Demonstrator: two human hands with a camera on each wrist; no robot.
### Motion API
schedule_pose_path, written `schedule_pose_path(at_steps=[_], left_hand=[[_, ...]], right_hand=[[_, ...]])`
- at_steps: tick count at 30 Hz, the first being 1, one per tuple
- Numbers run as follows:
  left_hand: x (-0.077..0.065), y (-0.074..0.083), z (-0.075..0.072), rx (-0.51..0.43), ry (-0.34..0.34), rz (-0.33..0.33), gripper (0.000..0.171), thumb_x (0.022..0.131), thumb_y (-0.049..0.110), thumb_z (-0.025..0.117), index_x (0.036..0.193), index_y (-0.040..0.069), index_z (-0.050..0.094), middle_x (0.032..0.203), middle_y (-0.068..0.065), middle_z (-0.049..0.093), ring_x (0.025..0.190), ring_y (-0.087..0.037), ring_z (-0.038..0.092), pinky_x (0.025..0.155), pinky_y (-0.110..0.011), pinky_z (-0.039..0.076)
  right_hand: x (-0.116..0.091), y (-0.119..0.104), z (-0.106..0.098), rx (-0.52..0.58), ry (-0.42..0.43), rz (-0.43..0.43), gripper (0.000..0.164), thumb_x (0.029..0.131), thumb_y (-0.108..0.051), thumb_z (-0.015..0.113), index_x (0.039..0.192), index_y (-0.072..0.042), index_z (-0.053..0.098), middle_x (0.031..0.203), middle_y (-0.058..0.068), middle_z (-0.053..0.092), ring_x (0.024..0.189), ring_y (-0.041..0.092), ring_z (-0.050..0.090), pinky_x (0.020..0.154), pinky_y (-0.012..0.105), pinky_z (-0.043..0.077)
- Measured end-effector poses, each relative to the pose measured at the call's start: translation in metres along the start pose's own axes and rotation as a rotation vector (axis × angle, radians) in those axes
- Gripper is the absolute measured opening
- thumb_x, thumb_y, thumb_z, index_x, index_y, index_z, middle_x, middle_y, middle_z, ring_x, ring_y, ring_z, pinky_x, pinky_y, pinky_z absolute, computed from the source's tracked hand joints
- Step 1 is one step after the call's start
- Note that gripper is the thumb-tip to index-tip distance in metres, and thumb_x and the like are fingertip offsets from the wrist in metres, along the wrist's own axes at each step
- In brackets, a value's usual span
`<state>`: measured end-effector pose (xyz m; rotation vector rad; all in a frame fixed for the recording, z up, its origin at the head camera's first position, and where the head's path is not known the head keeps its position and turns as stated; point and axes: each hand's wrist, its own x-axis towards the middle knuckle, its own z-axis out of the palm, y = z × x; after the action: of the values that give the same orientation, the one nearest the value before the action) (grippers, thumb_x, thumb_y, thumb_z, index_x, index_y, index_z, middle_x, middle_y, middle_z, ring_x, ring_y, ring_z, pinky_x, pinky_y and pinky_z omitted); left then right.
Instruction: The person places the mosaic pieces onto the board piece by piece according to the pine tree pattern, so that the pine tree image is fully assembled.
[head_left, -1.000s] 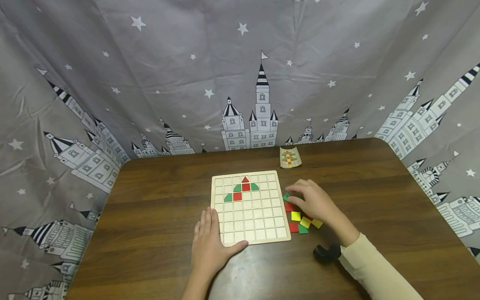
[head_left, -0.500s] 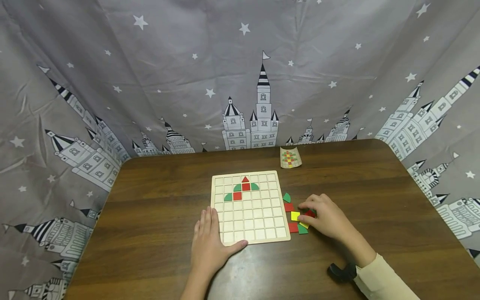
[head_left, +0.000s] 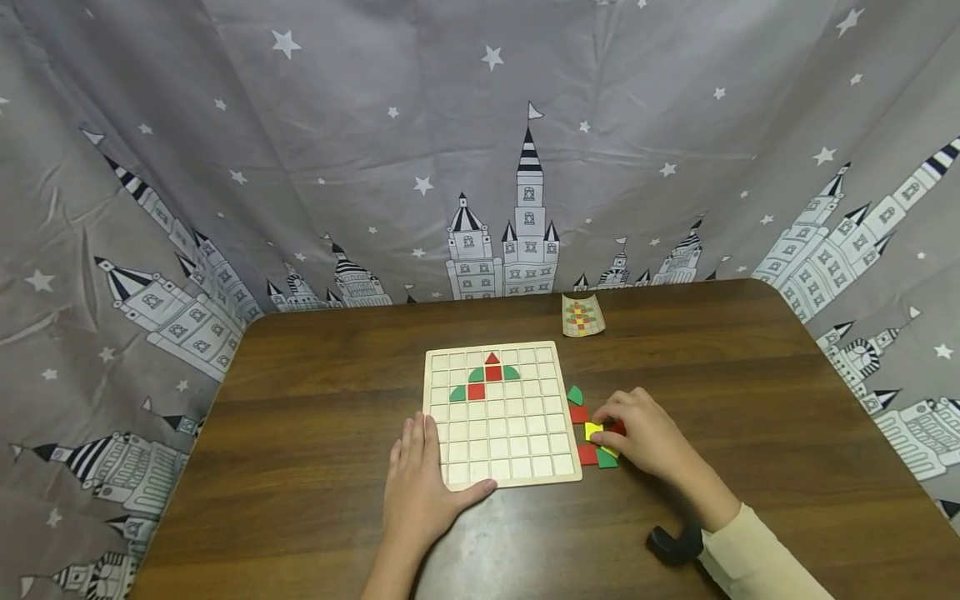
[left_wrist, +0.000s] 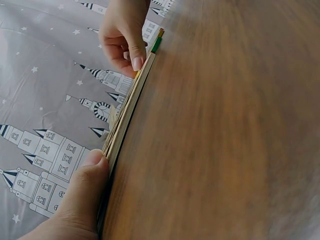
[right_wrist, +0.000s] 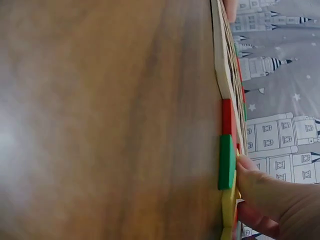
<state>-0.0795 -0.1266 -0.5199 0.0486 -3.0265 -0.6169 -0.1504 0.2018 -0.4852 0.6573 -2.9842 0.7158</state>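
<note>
A pale wooden grid board (head_left: 519, 446) lies on the table. Set in its upper cells are a red triangle (head_left: 492, 358), red squares (head_left: 476, 391) and green quarter-round pieces (head_left: 458, 393). My left hand (head_left: 420, 487) rests at the board's lower left corner, fingers straight along the left side and thumb on the near edge. Right of the board, my right hand (head_left: 648, 437) pinches a yellow square tile (head_left: 592, 430) between thumb and forefinger. Around it lie a green quarter-round tile (head_left: 575, 395), red tiles (head_left: 587, 455) and another green tile (head_left: 607, 459); my fingers partly hide others.
A small curled pattern card (head_left: 582, 317), printed with a red, green and yellow tree shape, stands behind the board near the table's (head_left: 337, 375) far edge. A grey castle-print curtain (head_left: 360, 150) hangs around the table. A black wrist strap (head_left: 673, 546) is below my right hand.
My right hand has moved from the upper green tile down to the yellow tiles and now pinches the yellow square. My left hand and the board have stayed in place.
</note>
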Motion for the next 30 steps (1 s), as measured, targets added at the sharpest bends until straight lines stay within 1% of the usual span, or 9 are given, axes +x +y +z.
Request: schedule_pose_path(at_steps=[4, 7, 10, 13, 18, 21, 26, 30], left_hand=[[0.000, -0.001, 0.000, -0.003, 0.011, 0.003, 0.141, 0.060, 0.095, 0.054, 0.157, 0.000, 0.017, 0.166, -0.015, 0.015, 0.156, -0.031, 0.010, 0.125, -0.050, 0.016], [0.000, -0.001, 0.001, -0.008, 0.022, 0.005, 0.141, 0.060, 0.095, 0.055, 0.157, -0.001, 0.018, 0.166, -0.016, 0.017, 0.155, -0.032, 0.011, 0.124, -0.050, 0.017], [0.000, -0.002, 0.001, -0.008, 0.025, 0.006, 0.141, 0.060, 0.095, 0.055, 0.157, -0.001, 0.019, 0.166, -0.016, 0.017, 0.155, -0.032, 0.012, 0.124, -0.050, 0.017], [0.000, -0.002, 0.001, -0.005, 0.025, 0.006, 0.141, 0.060, 0.096, 0.054, 0.157, -0.001, 0.019, 0.166, -0.016, 0.017, 0.155, -0.032, 0.012, 0.124, -0.050, 0.017], [0.000, -0.002, 0.002, 0.000, 0.029, 0.009, 0.141, 0.060, 0.096, 0.055, 0.157, -0.001, 0.020, 0.166, -0.017, 0.018, 0.155, -0.032, 0.013, 0.124, -0.051, 0.018], [-0.001, -0.002, 0.001, -0.002, 0.026, 0.008, 0.141, 0.060, 0.096, 0.055, 0.157, -0.001, 0.019, 0.166, -0.016, 0.018, 0.155, -0.032, 0.013, 0.124, -0.051, 0.018], [0.000, -0.001, 0.001, -0.003, 0.014, -0.001, 0.142, 0.059, 0.096, 0.054, 0.157, 0.000, 0.018, 0.166, -0.015, 0.017, 0.155, -0.031, 0.012, 0.124, -0.051, 0.018], [0.001, 0.000, 0.001, 0.005, -0.001, -0.008, 0.143, 0.059, 0.097, 0.052, 0.158, 0.001, 0.017, 0.167, -0.015, 0.015, 0.156, -0.031, 0.011, 0.125, -0.051, 0.017]], right_hand=[[0.002, 0.001, -0.001, 0.017, -0.009, -0.010, 0.019, 0.078, -0.029, 0.084, 0.090, -0.021, 0.072, 0.091, -0.011, 0.066, 0.086, 0.010, 0.048, 0.072, 0.029, 0.043], [0.004, 0.001, -0.001, 0.064, -0.023, -0.005, 0.018, 0.079, -0.026, 0.083, 0.091, -0.021, 0.070, 0.087, -0.013, 0.065, 0.085, 0.009, 0.050, 0.072, 0.028, 0.045], [0.005, 0.001, -0.002, 0.131, -0.044, 0.018, 0.016, 0.082, -0.025, 0.081, 0.092, -0.022, 0.070, 0.082, -0.014, 0.064, 0.079, 0.008, 0.051, 0.069, 0.025, 0.044], [0.007, 0.001, -0.002, 0.221, -0.073, 0.049, 0.012, 0.084, -0.023, 0.079, 0.092, -0.023, 0.070, 0.077, -0.014, 0.061, 0.073, 0.008, 0.052, 0.063, 0.022, 0.045], [0.015, -0.002, -0.002, 0.355, -0.064, 0.106, 0.010, 0.085, -0.022, 0.079, 0.092, -0.023, 0.072, 0.076, -0.009, 0.062, 0.068, 0.011, 0.053, 0.057, 0.021, 0.044], [0.022, -0.009, 0.000, 0.409, -0.038, 0.112, 0.010, 0.084, -0.021, 0.080, 0.092, -0.022, 0.073, 0.077, -0.007, 0.063, 0.067, 0.012, 0.053, 0.056, 0.021, 0.044], [0.042, -0.024, 0.006, 0.452, -0.002, 0.085, 0.013, 0.083, -0.021, 0.080, 0.094, -0.018, 0.073, 0.077, -0.006, 0.065, 0.062, 0.013, 0.050, 0.052, 0.021, 0.041], [0.061, -0.039, 0.014, 0.476, 0.000, 0.093, 0.013, 0.084, -0.020, 0.080, 0.095, -0.017, 0.073, 0.081, -0.004, 0.067, 0.061, 0.014, 0.049, 0.053, 0.022, 0.040]])
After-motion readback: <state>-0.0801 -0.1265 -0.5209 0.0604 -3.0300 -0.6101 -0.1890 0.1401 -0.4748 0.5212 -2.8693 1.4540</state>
